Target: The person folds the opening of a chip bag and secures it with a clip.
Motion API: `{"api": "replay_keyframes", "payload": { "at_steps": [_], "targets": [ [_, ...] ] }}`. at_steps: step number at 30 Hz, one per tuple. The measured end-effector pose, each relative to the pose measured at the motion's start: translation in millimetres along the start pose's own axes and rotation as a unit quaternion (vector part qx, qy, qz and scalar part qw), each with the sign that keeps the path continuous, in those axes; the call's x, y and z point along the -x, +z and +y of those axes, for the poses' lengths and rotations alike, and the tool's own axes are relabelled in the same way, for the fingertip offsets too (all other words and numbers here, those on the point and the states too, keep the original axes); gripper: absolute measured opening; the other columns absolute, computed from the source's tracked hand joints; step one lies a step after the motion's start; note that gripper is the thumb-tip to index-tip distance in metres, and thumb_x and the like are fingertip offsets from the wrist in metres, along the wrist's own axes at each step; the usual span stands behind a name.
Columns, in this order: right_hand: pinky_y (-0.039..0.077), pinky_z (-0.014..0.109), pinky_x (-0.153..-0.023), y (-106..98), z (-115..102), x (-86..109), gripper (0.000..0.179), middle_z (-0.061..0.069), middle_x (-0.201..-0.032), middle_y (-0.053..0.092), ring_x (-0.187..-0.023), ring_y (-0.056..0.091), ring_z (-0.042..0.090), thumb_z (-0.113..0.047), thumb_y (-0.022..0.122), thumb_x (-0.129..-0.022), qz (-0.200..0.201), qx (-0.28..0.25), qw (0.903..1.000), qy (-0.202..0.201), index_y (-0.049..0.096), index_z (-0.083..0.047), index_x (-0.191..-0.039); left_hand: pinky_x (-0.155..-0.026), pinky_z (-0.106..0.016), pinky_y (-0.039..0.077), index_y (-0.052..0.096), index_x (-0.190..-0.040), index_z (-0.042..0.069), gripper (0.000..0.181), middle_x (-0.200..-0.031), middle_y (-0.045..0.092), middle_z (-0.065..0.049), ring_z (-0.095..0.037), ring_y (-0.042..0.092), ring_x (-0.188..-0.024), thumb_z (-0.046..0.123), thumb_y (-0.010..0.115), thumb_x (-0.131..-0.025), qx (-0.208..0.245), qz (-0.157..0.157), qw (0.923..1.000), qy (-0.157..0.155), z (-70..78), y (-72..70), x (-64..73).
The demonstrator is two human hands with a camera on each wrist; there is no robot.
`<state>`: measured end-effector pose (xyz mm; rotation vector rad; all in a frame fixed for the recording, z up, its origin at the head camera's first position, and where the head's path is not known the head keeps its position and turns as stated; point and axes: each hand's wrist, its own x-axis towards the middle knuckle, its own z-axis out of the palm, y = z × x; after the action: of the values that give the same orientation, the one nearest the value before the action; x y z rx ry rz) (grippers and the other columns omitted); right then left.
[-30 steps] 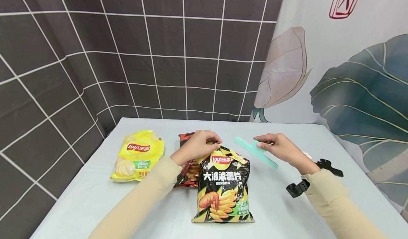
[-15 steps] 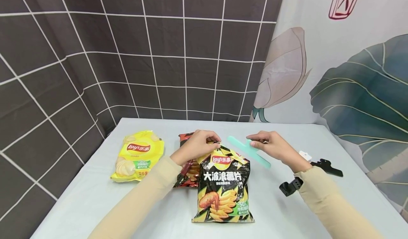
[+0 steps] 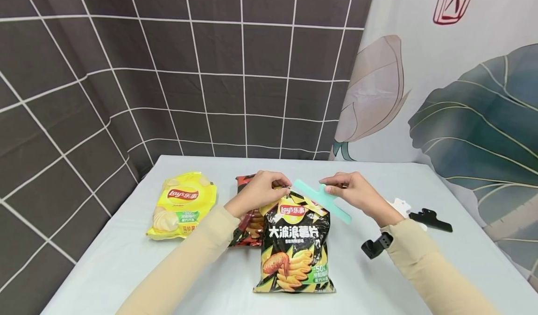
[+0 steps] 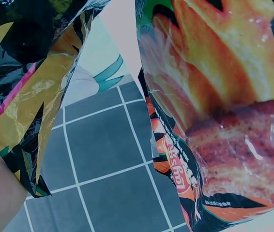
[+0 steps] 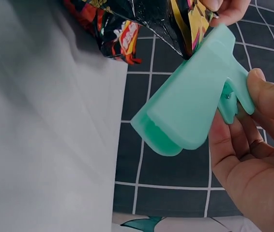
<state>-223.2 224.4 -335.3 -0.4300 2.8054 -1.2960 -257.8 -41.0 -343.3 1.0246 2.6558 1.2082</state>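
Note:
My left hand (image 3: 261,191) pinches the folded top edge of a black chip bag (image 3: 294,245), which stands at the front middle of the table. In my right hand (image 3: 357,193) is a mint-green bag clip (image 3: 321,200), pinched by its handle between thumb and fingers. The right wrist view shows the clip (image 5: 190,101) with its long jaws slightly apart, close beside the bag's top corner (image 5: 190,24). Whether they touch there, I cannot tell. Behind the left hand, partly hidden, is a red chip bag (image 3: 254,231), its printed front large in the left wrist view.
A yellow chip bag (image 3: 182,205) lies at the left of the white table (image 3: 370,277). On the right, partly behind the right forearm, are a white clip (image 3: 401,206) and a black clip (image 3: 430,219). A dark grid cloth (image 3: 218,90) hangs behind.
My right hand has moved left with the green clip, bringing it up to the black bag's top right. More of the white clip now shows. The left hand stays in place.

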Motion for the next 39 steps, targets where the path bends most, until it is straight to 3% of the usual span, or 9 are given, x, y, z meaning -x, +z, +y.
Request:
{"api": "replay_keyframes", "payload": {
  "at_steps": [13, 25, 39],
  "targets": [
    [0.05, 0.028, -0.074, 5.5, -3.6, -1.5, 0.029, 0.013, -0.102, 0.066, -0.084, 0.056, 0.016, -0.014, 0.064, -0.092, -0.013, -0.02, 0.9997, 0.0, 0.068, 0.0, -0.117, -0.078, -0.024, 0.052, 0.069, -0.102, 0.008, 0.015, -0.093, 0.069, -0.002, -0.011, 0.062, -0.085, 0.013, 0.065, -0.088, 0.0, 0.008, 0.9999, 0.012, -0.1, -0.1, 0.0],
    [0.051, 0.034, -0.077, 9.9, -5.6, -4.7, 0.027, 0.013, -0.097, 0.067, -0.082, 0.058, 0.016, -0.012, 0.064, -0.091, -0.018, -0.031, 0.9993, -0.006, 0.069, 0.001, -0.115, -0.075, -0.024, 0.051, 0.067, -0.111, 0.008, 0.025, -0.105, 0.067, -0.005, -0.013, 0.062, -0.086, 0.011, 0.067, -0.086, -0.008, 0.004, 0.9996, 0.027, -1.2, -1.1, 1.3],
    [0.047, 0.031, -0.069, 15.6, -7.4, -8.3, 0.025, 0.01, -0.09, 0.065, -0.075, 0.051, 0.017, -0.01, 0.064, -0.091, -0.031, -0.039, 0.9987, -0.01, 0.07, 0.001, -0.112, -0.078, -0.025, 0.051, 0.066, -0.116, 0.011, 0.029, -0.116, 0.065, -0.003, -0.014, 0.061, -0.093, 0.012, 0.063, -0.087, 0.018, -0.024, 0.9995, 0.004, 2.4, -1.9, 4.4]
  ]
}}
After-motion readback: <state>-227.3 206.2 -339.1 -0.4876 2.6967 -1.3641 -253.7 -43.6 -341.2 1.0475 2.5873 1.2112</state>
